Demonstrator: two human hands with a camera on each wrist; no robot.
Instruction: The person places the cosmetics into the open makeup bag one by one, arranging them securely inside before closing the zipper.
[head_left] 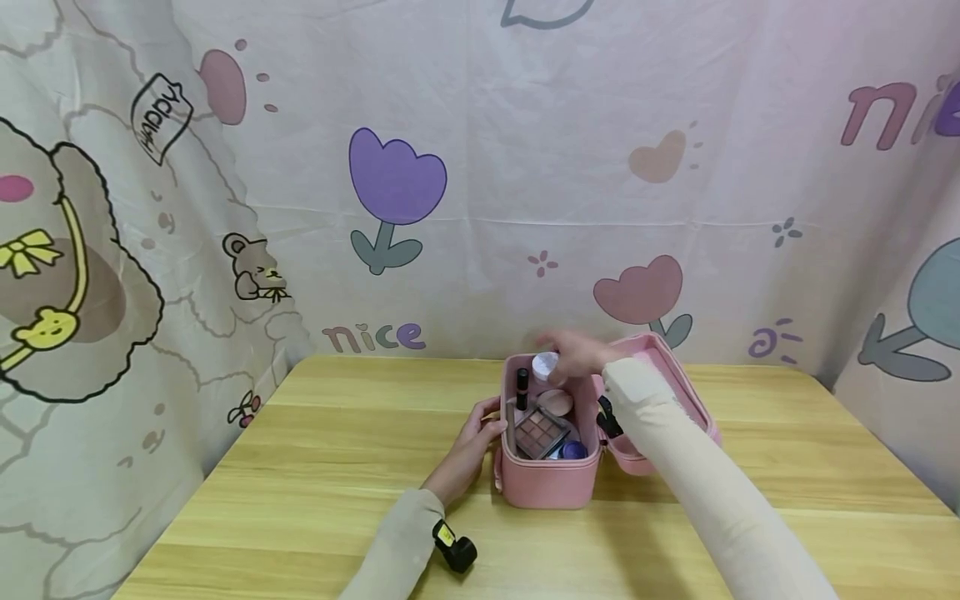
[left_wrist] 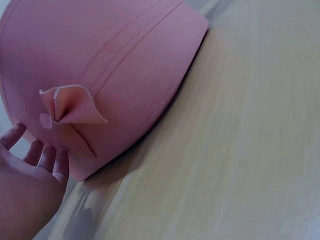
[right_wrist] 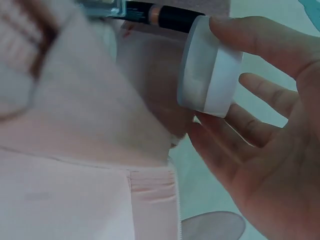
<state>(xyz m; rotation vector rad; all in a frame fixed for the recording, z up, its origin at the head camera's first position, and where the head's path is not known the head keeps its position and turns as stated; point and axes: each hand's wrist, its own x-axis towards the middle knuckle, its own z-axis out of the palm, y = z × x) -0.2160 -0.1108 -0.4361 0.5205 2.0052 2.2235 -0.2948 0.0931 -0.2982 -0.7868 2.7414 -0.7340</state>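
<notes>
A pink makeup case [head_left: 549,490] stands on the table with its lid [head_left: 675,379] swung out to the right. Above its far end, my right hand [head_left: 577,354], blurred in the head view, pinches a round white jar [right_wrist: 212,70] between thumb and fingers. My left hand [head_left: 468,450] rests against the case's left side, its fingertips touching the wall near a pink bow [left_wrist: 75,107]. Inside the case are an eyeshadow palette [head_left: 538,432], a black lipstick tube [head_left: 522,390] standing upright, a round pale compact [head_left: 556,403] and a small blue-lidded jar [head_left: 573,451].
The wooden table [head_left: 337,442] extends to both sides of the case. Close behind it hangs a printed cloth [head_left: 480,167], and more cloth hangs on the left and right. The right sleeve [head_left: 705,467] crosses over the open lid.
</notes>
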